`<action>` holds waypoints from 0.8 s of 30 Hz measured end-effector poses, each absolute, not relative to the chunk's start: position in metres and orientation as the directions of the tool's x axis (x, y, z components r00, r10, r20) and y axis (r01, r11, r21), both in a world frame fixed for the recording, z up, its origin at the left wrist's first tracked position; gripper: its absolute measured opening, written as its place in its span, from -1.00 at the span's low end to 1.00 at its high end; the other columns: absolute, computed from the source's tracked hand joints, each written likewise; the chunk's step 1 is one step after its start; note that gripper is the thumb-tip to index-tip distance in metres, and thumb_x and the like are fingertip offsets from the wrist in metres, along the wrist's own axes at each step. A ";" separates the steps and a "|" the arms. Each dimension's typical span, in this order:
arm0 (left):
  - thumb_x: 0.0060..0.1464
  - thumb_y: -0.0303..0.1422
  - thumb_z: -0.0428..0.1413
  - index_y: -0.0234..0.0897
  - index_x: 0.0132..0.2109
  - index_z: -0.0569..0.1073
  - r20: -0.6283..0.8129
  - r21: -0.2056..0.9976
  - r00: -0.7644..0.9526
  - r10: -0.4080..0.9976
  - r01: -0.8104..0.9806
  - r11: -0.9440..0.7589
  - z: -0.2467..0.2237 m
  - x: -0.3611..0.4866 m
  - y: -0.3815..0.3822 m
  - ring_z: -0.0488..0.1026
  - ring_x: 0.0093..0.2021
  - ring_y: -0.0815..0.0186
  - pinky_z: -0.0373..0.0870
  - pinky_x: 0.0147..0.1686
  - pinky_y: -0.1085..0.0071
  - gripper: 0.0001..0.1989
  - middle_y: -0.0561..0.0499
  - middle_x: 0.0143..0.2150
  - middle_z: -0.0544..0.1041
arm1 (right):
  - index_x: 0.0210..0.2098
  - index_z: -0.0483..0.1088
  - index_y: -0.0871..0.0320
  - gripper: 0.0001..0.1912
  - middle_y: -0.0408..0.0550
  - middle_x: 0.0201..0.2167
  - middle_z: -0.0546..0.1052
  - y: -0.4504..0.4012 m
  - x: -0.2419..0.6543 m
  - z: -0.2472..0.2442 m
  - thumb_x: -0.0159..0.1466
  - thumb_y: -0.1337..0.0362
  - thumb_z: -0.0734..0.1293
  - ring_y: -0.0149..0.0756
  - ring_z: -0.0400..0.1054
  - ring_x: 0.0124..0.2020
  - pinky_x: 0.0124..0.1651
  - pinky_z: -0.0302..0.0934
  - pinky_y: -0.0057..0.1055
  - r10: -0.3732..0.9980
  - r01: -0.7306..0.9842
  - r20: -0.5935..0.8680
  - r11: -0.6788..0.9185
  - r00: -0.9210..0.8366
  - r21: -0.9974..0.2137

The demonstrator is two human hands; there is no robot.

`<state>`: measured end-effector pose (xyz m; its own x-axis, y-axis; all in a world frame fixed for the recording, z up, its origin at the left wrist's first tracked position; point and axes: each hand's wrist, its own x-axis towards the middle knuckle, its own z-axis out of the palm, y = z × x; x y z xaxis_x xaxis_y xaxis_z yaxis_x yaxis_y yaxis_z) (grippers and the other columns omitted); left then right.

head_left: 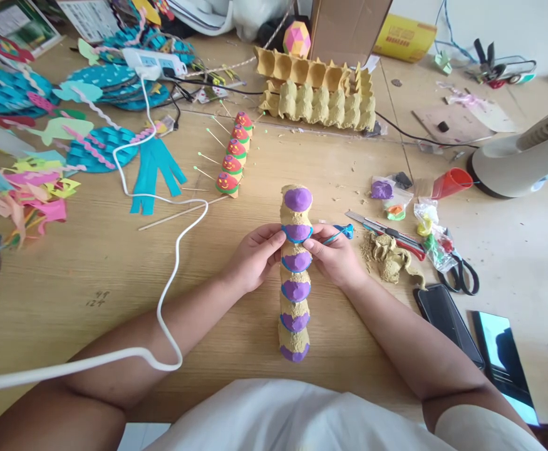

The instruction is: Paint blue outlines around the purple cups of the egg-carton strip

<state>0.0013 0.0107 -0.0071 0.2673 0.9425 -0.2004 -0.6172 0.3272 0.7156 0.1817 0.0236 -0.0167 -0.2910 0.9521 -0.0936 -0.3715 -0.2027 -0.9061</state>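
An egg-carton strip [295,291] with purple caps on its bumps lies lengthwise before me; most caps have a blue rim, the farthest shows none. My left hand [257,257] pinches the strip's left edge near the second bump. On the right edge at the same height, my right hand [334,254] has its thumb against the strip. A blue clay piece [344,232] sticks out beside the right fingers, with a thin blue strand leading toward them. Farther back stands a finished-looking strip [234,153] with red and green smiling bumps and pin-like sticks.
A white cable [177,250] loops across the left side and over my left forearm. Egg cartons [320,106] stand at the back. To the right are a cutter [381,230], carton scraps [391,258], scissors [464,275], two phones [447,319], clay bags and a red cup [453,183].
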 end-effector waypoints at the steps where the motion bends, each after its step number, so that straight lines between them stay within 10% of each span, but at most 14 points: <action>1: -0.06 -0.17 0.51 -0.30 -0.18 0.69 -0.210 0.715 0.256 0.944 -0.619 0.327 -0.008 0.001 0.011 0.58 -0.35 0.34 0.53 -0.32 0.43 -0.64 -0.04 -0.27 0.69 | -0.25 0.62 0.04 -0.66 -0.17 -0.31 0.67 0.024 0.182 -0.017 0.08 0.06 0.67 -0.37 0.48 -0.34 -0.16 0.38 -0.38 0.947 -0.368 -0.101 -0.215 -0.306 -0.905; 24: 0.01 -0.04 0.43 -0.29 -0.21 0.67 -0.248 0.644 0.417 0.874 -0.603 0.471 -0.009 -0.005 0.012 0.60 -0.34 0.22 0.56 -0.33 0.36 -0.60 -0.09 -0.30 0.67 | -0.35 0.54 0.11 -0.55 -0.26 -0.53 0.42 0.023 0.183 -0.009 0.02 -0.05 0.67 -0.44 0.27 -0.48 -0.37 0.21 -0.46 0.910 -0.371 -0.215 -0.348 -0.355 -0.861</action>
<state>-0.0047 0.0121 -0.0091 0.4175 0.8742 -0.2480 -0.6032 0.4707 0.6439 0.1829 0.0226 -0.0090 -0.3546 0.9099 -0.2154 -0.3713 -0.3485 -0.8606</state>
